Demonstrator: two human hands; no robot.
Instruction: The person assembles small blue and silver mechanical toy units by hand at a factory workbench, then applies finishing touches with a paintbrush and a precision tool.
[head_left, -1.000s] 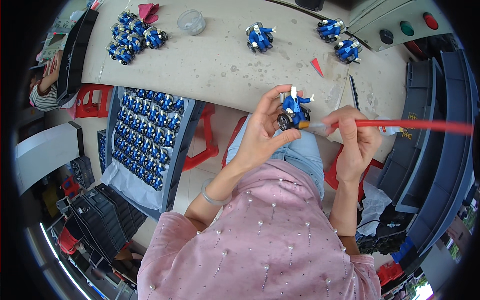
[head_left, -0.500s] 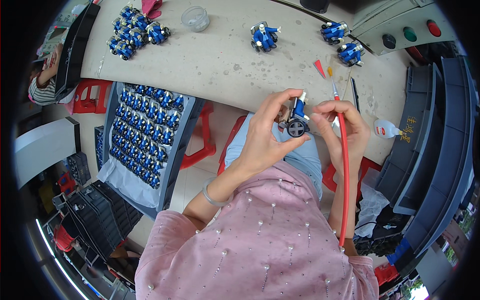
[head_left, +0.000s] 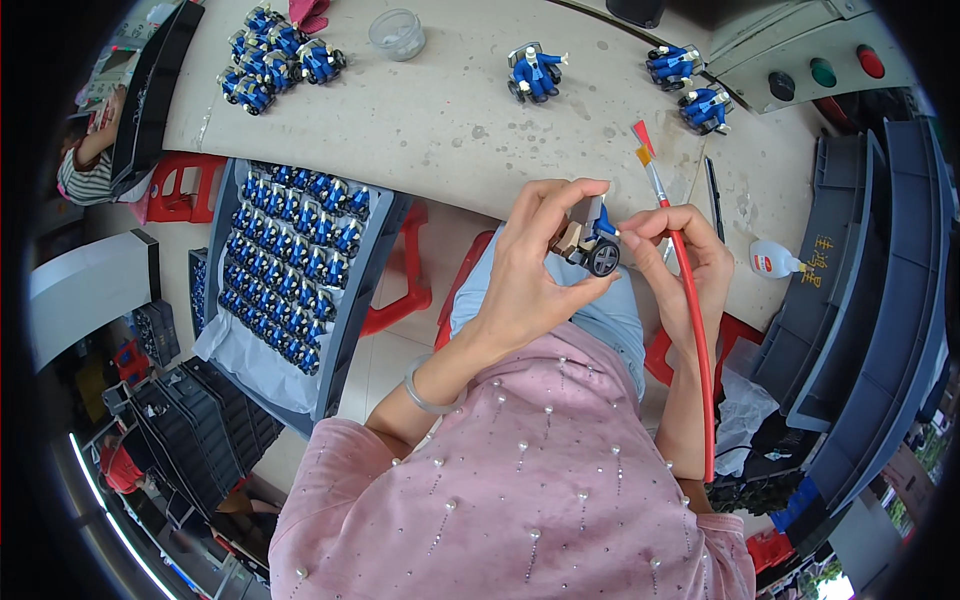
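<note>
Between the thumb and fingers of my left hand is a small wheelchair figurine in blue and grey, its dark wheel facing toward my right side. My right hand is closed, with a red-handled paintbrush lodged along it, bristles pointing up and away. Its thumb and index fingertips meet at the figurine's blue arm; whether they pinch it or only touch it is hard to see. Both hands are over my lap, at the near edge of the table.
Similar figurines stand on the table: a cluster far left, one mid-table, two at right. A clear cup, red brush tip, dark pen and white bottle lie around. A grey crate at left holds rows of figurines.
The figurine has turned in my left hand, showing more of its beige side. My right fingertips have come left to its arm. The paintbrush has tilted, bristles shifting left and handle end right.
</note>
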